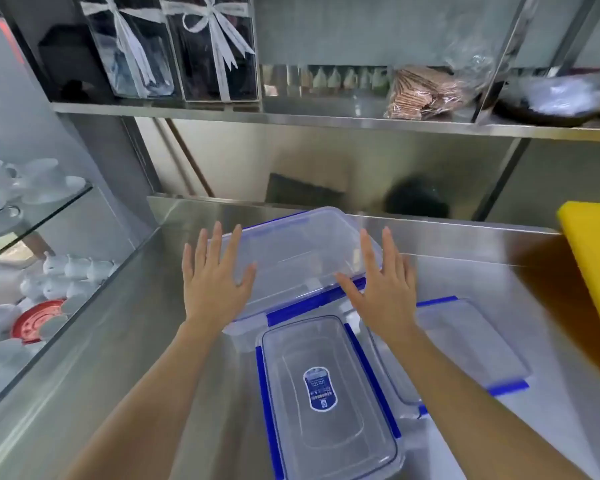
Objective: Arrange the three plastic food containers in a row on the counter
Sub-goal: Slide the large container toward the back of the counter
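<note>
Three clear plastic containers with blue clips sit on the steel counter (125,341). The largest container (291,251) lies farthest from me, in the middle. A second container (326,393) with a blue label on its lid lies in front of it, close to me. The third container (465,344) lies to the right, partly behind my right forearm. My left hand (212,278) hovers flat with fingers spread at the large container's left side. My right hand (381,282) is spread open at its right side. Neither hand grips anything.
A yellow cutting board (593,271) stands at the right edge of the counter. A glass case (32,258) on the left holds white cups and a red lid. A steel shelf (326,116) above carries ribboned boxes and a bag of wafers.
</note>
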Demonstrator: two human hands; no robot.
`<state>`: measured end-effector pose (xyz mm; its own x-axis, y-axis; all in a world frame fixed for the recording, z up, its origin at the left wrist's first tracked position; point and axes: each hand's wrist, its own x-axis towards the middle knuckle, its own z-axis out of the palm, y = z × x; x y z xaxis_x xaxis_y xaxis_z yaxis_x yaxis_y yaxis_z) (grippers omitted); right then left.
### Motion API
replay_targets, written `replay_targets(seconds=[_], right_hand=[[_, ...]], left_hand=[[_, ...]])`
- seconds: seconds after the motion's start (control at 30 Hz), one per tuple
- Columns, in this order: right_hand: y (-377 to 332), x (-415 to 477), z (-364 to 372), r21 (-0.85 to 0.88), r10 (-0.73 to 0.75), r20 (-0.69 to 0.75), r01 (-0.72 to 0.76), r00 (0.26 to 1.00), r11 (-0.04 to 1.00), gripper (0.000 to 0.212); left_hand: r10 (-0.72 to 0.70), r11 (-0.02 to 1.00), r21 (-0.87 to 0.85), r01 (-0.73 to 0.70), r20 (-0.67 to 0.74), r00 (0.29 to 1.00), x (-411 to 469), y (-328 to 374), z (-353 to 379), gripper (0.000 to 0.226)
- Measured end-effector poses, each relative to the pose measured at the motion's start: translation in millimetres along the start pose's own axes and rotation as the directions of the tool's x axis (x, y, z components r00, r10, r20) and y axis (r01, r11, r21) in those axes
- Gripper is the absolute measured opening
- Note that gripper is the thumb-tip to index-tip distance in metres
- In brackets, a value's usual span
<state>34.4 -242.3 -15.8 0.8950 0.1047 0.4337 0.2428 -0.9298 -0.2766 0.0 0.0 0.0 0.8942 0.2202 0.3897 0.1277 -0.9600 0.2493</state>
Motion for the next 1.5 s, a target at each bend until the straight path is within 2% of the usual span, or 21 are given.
replay_targets(seconds=[0.1,0.2,0.27,0.33,0.47,0.53,0.63,0.7,0.77,0.87,0.97,1.03,1.13,1.2,1.27,1.33,1.37,1.4,1.43,1.47,1.5], right_hand=[[-4.2,-0.6,8.8,0.058,0.08,0.028,-0.081,0.996,0.995,0.08],[-3.1,-2.7,19.9,0.149,0.204,0.136,-0.224,0.969,0.963,0.085],[-3.4,-2.1,24.9,0.249,0.329,0.236,-0.384,0.914,0.889,0.084],[-5.8,-2.3,28.3,0.34,0.407,0.307,-0.499,0.86,0.797,0.084],[-9.7,2.7,27.0,0.384,0.404,0.406,-0.554,0.82,0.739,0.091],[-9.1,6.8,26.0,0.411,0.382,0.427,-0.552,0.82,0.725,0.089],[-11.4,14.5,25.6,0.444,0.333,0.465,-0.541,0.821,0.714,0.083],[-15.2,19.1,26.4,0.432,0.318,0.485,-0.539,0.815,0.723,0.076],[-20.2,21.7,26.5,0.429,0.312,0.505,-0.547,0.805,0.719,0.071],[-24.1,24.8,24.0,0.411,0.3,0.528,-0.548,0.795,0.728,0.067],[-26.5,32.1,21.2,0.399,0.265,0.56,-0.536,0.785,0.744,0.067],[-28.4,37.1,20.6,0.393,0.248,0.578,-0.531,0.778,0.75,0.067],[-30.8,41.1,22.5,0.42,0.242,0.584,-0.543,0.775,0.727,0.067],[-32.3,40.6,25.6,0.476,0.262,0.581,-0.582,0.771,0.659,0.067],[-36.4,38.8,27.9,0.536,0.33,0.57,-0.645,0.752,0.544,0.068],[-43.8,34.4,28.0,0.587,0.413,0.565,-0.7,0.714,0.407,0.07],[-48.6,30.8,28.0,0.601,0.429,0.575,-0.715,0.697,0.356,0.072],[-54.4,26.0,27.1,0.602,0.419,0.601,-0.73,0.681,0.323,0.073],[-60.8,20.6,26.3,0.587,0.389,0.64,-0.748,0.662,0.309,0.074],[-66.7,15.4,26.8,0.56,0.353,0.679,-0.765,0.644,0.318,0.076],[-71.7,11.0,29.1,0.534,0.322,0.702,-0.769,0.635,0.352,0.078]], left_hand=[[-0.041,0.999,0.003,0.041,0.043,0.998,0.1,-6.4,6.4,0.062],[-0.167,0.98,-0.078,0.182,0.163,0.972,-0.1,-8.4,13.1,0.06],[-0.278,0.946,-0.091,0.311,0.267,0.923,2.9,-9.3,15.5,0.062],[-0.32,0.918,-0.108,0.381,0.363,0.875,3.4,-9.9,16.8,0.064],[-0.295,0.878,-0.222,0.424,0.448,0.844,-1.2,-6.7,12.5,0.067],[-0.309,0.891,-0.176,0.418,0.439,0.843,-4.3,-4.5,9.7,0.069],[-0.306,0.945,0.032,0.325,0.442,0.844,-10.6,1.3,3.4,0.082],[-0.283,0.957,0.098,0.274,0.526,0.802,-15.8,7.6,-4.7,0.096],[-0.232,0.973,0.152,0.175,0.639,0.734,-22.3,13.0,-14.5,0.112],[-0.133,0.978,0.202,-0.054,0.801,0.584,-27.8,14.8,-31.4,0.133],[-0.077,0.933,0.237,-0.271,0.867,0.493,-25.6,10.4,-46.4,0.131],[-0.009,0.893,0.241,-0.381,0.854,0.52,-21.2,3.7,-52.2,0.117],[0.189,0.874,0.176,-0.453,0.736,0.65,-17.9,-17.7,-49.1,0.093],[0.293,0.888,0.083,-0.452,0.654,0.697,-19.2,-29.7,-43.8,0.087],[0.309,0.925,-0.04,-0.378,0.658,0.687,-18.5,-36.3,-41.4,0.089],[0.202,0.969,-0.243,-0.039,0.697,0.688,-11.8,-40.1,-48.6,0.088],[0.136,0.93,-0.339,0.141,0.674,0.726,-5.3,-43.0,-50.5,0.08],[0.037,0.866,-0.418,0.275,0.602,0.798,3.3,-48.3,-48.6,0.073],[-0.092,0.826,-0.455,0.332,0.473,0.876,13.0,-56.3,-41.9,0.069],[-0.235,0.816,-0.432,0.384,0.36,0.903,20.7,-64.0,-34.9,0.068],[-0.335,0.814,-0.389,0.431,0.292,0.896,26.5,-69.2,-28.4,0.069]])
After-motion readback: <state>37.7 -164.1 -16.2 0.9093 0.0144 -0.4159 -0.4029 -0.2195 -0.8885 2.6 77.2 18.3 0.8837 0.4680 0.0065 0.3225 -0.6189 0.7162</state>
